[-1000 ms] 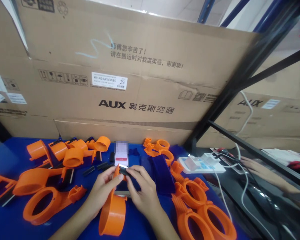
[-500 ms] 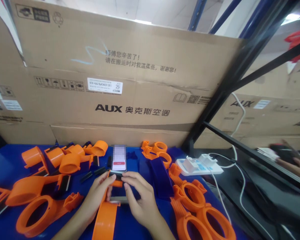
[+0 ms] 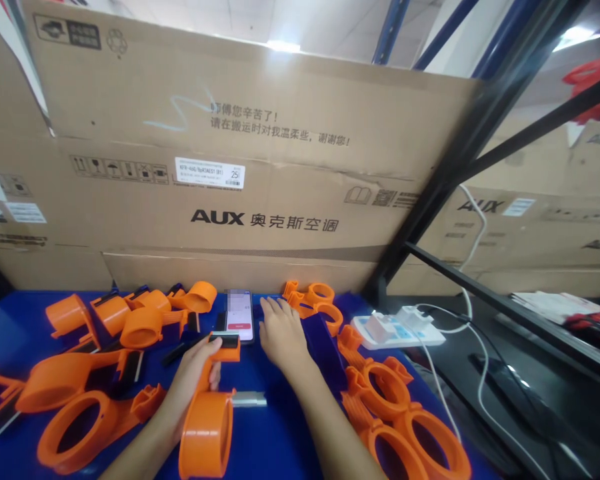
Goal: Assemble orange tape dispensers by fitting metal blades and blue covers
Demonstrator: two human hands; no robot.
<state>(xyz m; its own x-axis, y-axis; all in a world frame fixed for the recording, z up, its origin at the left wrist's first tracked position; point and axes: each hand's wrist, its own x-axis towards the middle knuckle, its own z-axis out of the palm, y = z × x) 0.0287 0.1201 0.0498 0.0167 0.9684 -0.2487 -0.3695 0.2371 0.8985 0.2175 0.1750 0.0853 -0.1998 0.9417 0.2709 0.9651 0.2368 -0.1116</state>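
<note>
My left hand (image 3: pixel 195 373) is closed around the handle of an orange tape dispenser (image 3: pixel 206 433). The dispenser's ring points down toward me, and its head, with a black strip and a toothed edge, points up. Palm down, my right hand (image 3: pixel 283 333) reaches past the phone (image 3: pixel 239 317), fingers slightly apart over the spot where small dark blue pieces lay; its fingertips are partly hidden. A silver metal piece (image 3: pixel 250 399) lies on the blue surface (image 3: pixel 260 447), beside the dispenser's ring.
More orange dispensers (image 3: pixel 60 383) lie on the left. Orange ring-shaped frames (image 3: pixel 385 390) are piled on the right, near dark blue pieces (image 3: pixel 325 350) and a white power strip (image 3: pixel 400 333) with cables. A large cardboard box (image 3: pixel 280 167) stands behind, beside a black rack post (image 3: pixel 425 200).
My right hand has left the dispenser's head and moved forward and right, beside the phone. My left hand keeps the dispenser. The co-worker's hand at far right is gone.
</note>
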